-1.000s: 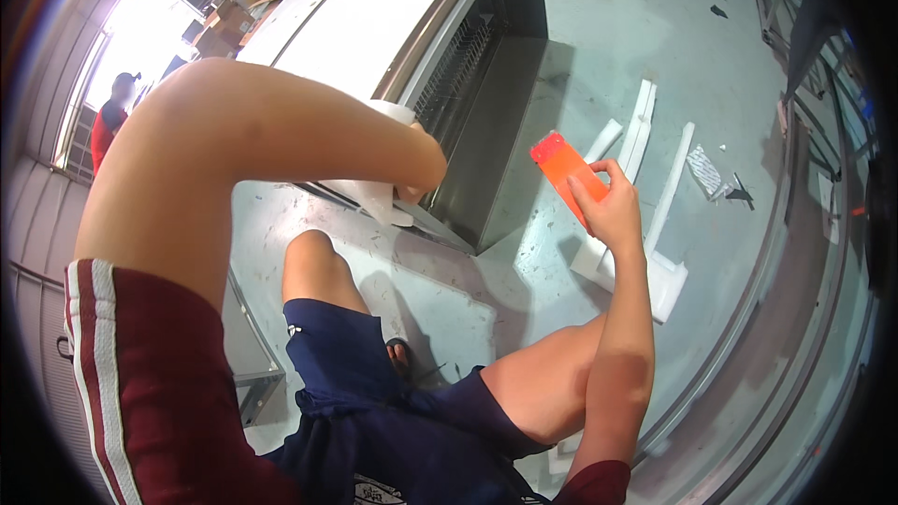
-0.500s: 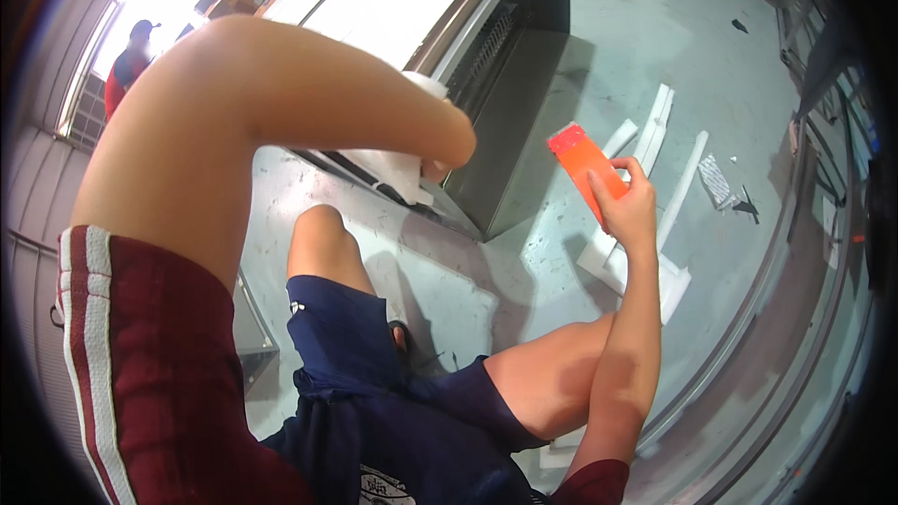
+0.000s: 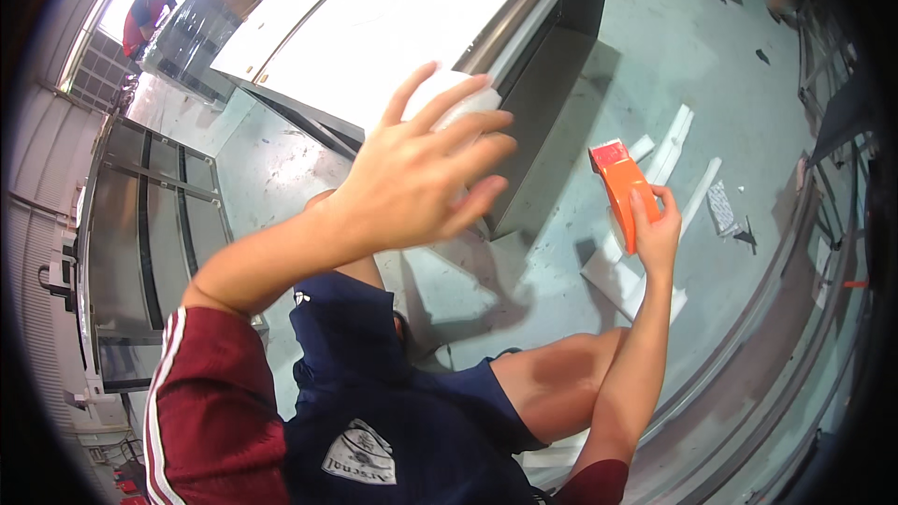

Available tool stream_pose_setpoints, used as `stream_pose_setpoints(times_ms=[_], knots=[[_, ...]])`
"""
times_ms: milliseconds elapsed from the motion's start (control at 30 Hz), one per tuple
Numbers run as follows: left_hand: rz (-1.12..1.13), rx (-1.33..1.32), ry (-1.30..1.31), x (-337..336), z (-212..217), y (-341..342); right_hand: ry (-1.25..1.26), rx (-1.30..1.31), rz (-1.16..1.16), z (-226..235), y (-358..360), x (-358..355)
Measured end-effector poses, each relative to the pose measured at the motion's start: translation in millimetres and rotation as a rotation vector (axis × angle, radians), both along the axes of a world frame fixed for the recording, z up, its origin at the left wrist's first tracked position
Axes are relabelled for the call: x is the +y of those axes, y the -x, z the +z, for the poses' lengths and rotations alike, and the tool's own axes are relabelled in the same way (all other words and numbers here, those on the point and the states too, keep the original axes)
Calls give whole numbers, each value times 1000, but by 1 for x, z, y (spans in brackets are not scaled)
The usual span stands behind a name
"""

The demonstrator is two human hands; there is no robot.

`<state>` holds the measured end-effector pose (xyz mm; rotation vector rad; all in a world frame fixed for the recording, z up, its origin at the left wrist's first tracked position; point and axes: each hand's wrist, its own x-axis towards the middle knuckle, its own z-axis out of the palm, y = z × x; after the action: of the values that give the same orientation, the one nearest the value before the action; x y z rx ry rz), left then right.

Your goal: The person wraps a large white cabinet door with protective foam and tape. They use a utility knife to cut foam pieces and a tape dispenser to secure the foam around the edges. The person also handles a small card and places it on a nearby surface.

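Observation:
With its fingers spread, my left hand (image 3: 412, 182) is in the air in front of the near corner of a large metal cabinet (image 3: 552, 112) with a white top. Nothing is held in it. Partly behind those fingers, at the cabinet's corner, shows a white piece of foam or wrapping (image 3: 447, 98); whether I touch it I cannot tell. Off to the right, my right hand (image 3: 661, 236) grips what looks like an orange tape dispenser (image 3: 621, 189). Its red, toothed end points up and away from me.
White foam strips (image 3: 670, 145) and a white foam block (image 3: 613, 276) lie on the floor by my right hand. Metal racking (image 3: 818, 122) runs along the right. A metal panel frame (image 3: 140, 224) stands at left. Far left, a person (image 3: 150, 14) is beside a wrapped box (image 3: 192, 42).
My left hand has come away from the white material at the cabinet corner, and its fingers have spread. The right hand has shifted slightly right and down, still holding the orange dispenser, now turned more upright.

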<state>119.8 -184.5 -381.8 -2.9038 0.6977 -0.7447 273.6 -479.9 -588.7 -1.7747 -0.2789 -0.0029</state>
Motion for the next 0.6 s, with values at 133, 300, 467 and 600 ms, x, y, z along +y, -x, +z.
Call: stream_pose_setpoints(times_ms=[133,300,467,600], knots=[[120,-166,152,27,-32,-5,-71,122,-47,1,-4,7],[406,-241,347,24,-63,14,-163,108,-43,14,-1,24],[369,-351,434,20,-68,9,-396,248,90,40,29,25],[236,-290,580,20,-73,33,-739,342,140,59,110,21]])
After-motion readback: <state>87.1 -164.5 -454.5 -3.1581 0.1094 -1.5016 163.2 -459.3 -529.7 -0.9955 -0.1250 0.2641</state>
